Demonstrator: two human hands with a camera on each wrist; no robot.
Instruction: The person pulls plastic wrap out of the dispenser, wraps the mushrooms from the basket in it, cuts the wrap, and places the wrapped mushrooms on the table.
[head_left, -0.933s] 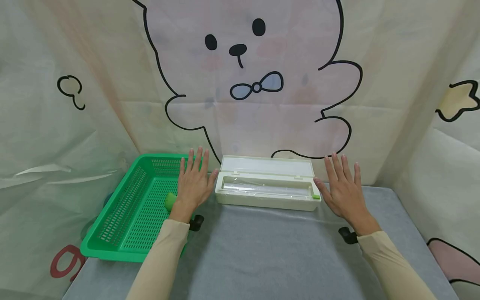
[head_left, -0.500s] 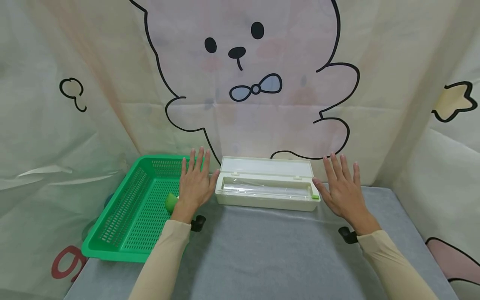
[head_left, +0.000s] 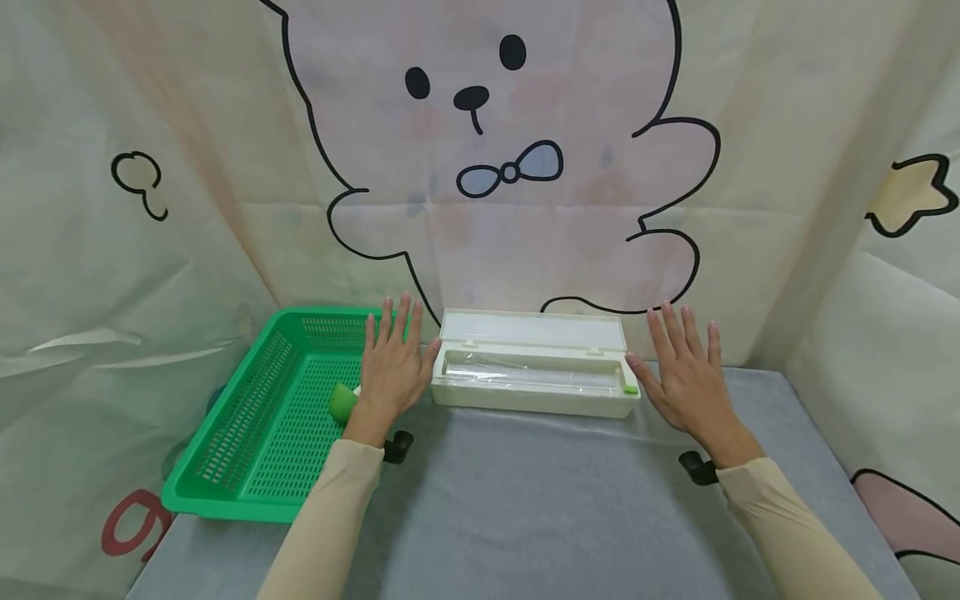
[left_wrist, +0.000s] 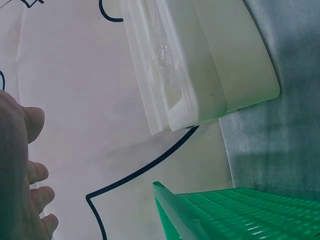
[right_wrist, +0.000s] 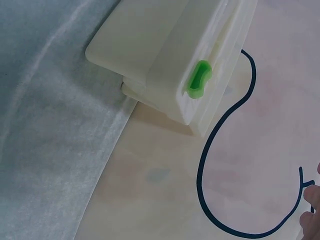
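A white plastic-wrap dispenser box [head_left: 536, 403] stands at the back of the table, its lid [head_left: 532, 332] raised and a roll of clear film [head_left: 532, 373] inside. On its right end sits a small green slider [right_wrist: 199, 80]. My left hand [head_left: 392, 375], fingers straight and spread, hovers between the box and the green basket [head_left: 217, 497], holding nothing. My right hand [head_left: 692, 383] is held likewise beside the box's right end. A green object [head_left: 342, 404] with a bit of white lies in the basket, partly hidden behind my left wrist.
A grey cloth covers the table [head_left: 540, 508]. Behind it hangs a pale curtain [head_left: 510, 233] with a cartoon bear, and similar sheets close off both sides. The basket reaches the table's left edge.
My left hand has shifted very slightly to the right. The head view wavers a little; the right hand, box and basket stay where they were.
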